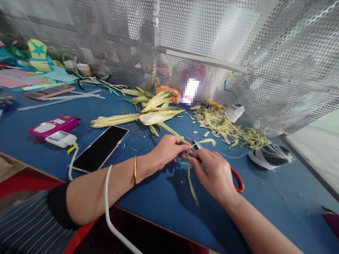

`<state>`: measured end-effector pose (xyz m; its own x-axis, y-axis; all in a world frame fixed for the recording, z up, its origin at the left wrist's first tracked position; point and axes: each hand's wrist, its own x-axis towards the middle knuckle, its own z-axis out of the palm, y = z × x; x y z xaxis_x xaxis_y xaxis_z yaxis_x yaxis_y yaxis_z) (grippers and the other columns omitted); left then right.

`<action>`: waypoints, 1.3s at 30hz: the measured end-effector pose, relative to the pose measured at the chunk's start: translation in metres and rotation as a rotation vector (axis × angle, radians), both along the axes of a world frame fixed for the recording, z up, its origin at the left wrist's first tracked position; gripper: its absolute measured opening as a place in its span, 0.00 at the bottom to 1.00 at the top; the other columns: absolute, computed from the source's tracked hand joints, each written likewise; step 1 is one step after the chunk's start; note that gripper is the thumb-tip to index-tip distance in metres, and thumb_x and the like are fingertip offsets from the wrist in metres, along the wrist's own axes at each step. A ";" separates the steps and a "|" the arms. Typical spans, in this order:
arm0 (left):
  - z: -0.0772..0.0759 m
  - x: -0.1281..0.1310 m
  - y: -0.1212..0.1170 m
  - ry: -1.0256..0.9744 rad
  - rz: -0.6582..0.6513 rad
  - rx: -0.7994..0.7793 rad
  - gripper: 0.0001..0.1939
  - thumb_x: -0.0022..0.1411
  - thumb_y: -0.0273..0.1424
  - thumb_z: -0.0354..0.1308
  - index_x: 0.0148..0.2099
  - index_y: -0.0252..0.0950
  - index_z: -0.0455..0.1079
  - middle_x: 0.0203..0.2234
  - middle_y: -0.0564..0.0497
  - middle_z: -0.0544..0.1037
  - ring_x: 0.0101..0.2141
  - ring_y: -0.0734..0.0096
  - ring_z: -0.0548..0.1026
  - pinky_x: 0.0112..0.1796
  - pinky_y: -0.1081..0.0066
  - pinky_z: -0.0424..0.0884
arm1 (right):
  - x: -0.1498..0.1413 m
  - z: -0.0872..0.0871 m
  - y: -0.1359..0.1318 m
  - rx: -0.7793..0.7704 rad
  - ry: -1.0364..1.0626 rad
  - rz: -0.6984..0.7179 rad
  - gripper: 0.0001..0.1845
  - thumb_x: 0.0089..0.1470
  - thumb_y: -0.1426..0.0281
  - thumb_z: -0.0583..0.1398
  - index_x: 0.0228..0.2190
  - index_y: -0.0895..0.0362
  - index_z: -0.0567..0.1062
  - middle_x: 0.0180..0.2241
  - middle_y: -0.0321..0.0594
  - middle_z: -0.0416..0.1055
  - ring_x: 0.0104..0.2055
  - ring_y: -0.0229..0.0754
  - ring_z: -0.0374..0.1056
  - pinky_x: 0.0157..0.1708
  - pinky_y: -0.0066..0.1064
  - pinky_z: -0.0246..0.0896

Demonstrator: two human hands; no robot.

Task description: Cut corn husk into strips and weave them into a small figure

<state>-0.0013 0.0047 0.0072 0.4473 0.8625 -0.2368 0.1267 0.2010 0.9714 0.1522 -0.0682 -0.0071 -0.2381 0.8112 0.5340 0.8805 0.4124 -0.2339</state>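
My left hand (169,150), a gold bangle on its wrist, pinches a narrow strip of corn husk (172,131). Facing it, my right hand (215,173) is closed, thumb and fingertips on the same strip where pieces cross. One end of the strip hangs down toward me; a pale curled end points right. Scissors (239,181) with red handles lie on the table, partly hidden by my right hand. Beyond the left hand rests a bundle of corn husks (159,116). The exact crossing between my fingertips is partly covered.
Husk scraps (219,123) are piled at the back right, near a spool of white thread (270,155). A black-screened phone (102,148) and a magenta device (54,127) lie left. A white cable (107,197) crosses my left forearm. A perforated metal screen (212,38) stands behind.
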 end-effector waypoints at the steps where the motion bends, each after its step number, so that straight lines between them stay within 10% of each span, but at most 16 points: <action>1: 0.001 0.000 -0.001 0.021 -0.037 0.031 0.06 0.56 0.29 0.62 0.33 0.31 0.78 0.24 0.50 0.78 0.20 0.78 0.71 0.17 0.79 0.58 | 0.001 0.003 0.000 0.041 0.024 -0.045 0.13 0.64 0.62 0.55 0.33 0.55 0.74 0.27 0.39 0.73 0.28 0.41 0.67 0.33 0.32 0.55; 5: 0.000 0.000 -0.010 0.127 -0.323 0.075 0.06 0.55 0.27 0.60 0.28 0.32 0.76 0.22 0.51 0.78 0.19 0.78 0.71 0.17 0.80 0.59 | 0.005 0.009 0.001 -0.012 0.170 -0.129 0.12 0.61 0.61 0.57 0.38 0.54 0.77 0.29 0.39 0.71 0.31 0.43 0.68 0.35 0.35 0.58; 12: -0.008 0.004 -0.023 0.173 -0.527 0.018 0.09 0.55 0.31 0.61 0.24 0.33 0.75 0.22 0.51 0.79 0.16 0.78 0.70 0.18 0.77 0.61 | -0.005 0.010 0.004 -0.727 0.929 0.061 0.13 0.52 0.57 0.63 0.28 0.55 0.73 0.22 0.34 0.71 0.19 0.39 0.65 0.19 0.30 0.59; 16: -0.007 0.004 -0.019 0.142 -0.478 -0.052 0.13 0.57 0.35 0.59 0.24 0.33 0.73 0.22 0.50 0.79 0.15 0.79 0.68 0.15 0.77 0.56 | -0.005 0.014 -0.005 -0.305 0.750 0.035 0.08 0.55 0.66 0.62 0.26 0.55 0.73 0.23 0.35 0.70 0.24 0.37 0.65 0.24 0.29 0.59; 22: -0.005 0.001 -0.007 -0.065 -0.154 -0.269 0.14 0.56 0.36 0.62 0.23 0.31 0.72 0.14 0.55 0.70 0.13 0.82 0.61 0.14 0.77 0.48 | -0.009 0.013 -0.017 0.206 -0.228 0.335 0.10 0.62 0.77 0.53 0.35 0.59 0.75 0.28 0.41 0.71 0.29 0.42 0.65 0.31 0.35 0.56; 29: -0.002 0.002 0.002 -0.306 -0.005 -0.487 0.14 0.65 0.31 0.56 0.30 0.28 0.75 0.25 0.47 0.78 0.25 0.78 0.75 0.17 0.80 0.54 | -0.011 0.002 -0.010 0.257 -0.617 0.305 0.12 0.61 0.80 0.53 0.31 0.61 0.74 0.27 0.41 0.70 0.30 0.44 0.64 0.33 0.37 0.54; 39: 0.002 0.001 -0.003 -0.425 0.009 -0.562 0.16 0.67 0.28 0.53 0.28 0.28 0.73 0.23 0.48 0.77 0.24 0.76 0.75 0.29 0.77 0.69 | -0.023 0.002 -0.008 0.260 -0.461 0.302 0.15 0.64 0.77 0.49 0.45 0.63 0.74 0.33 0.45 0.73 0.36 0.46 0.67 0.42 0.40 0.59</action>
<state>0.0000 0.0022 0.0087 0.5934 0.6650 -0.4534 -0.2449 0.6858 0.6853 0.1294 -0.0765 -0.0055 -0.6912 0.5288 0.4925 0.7023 0.6522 0.2853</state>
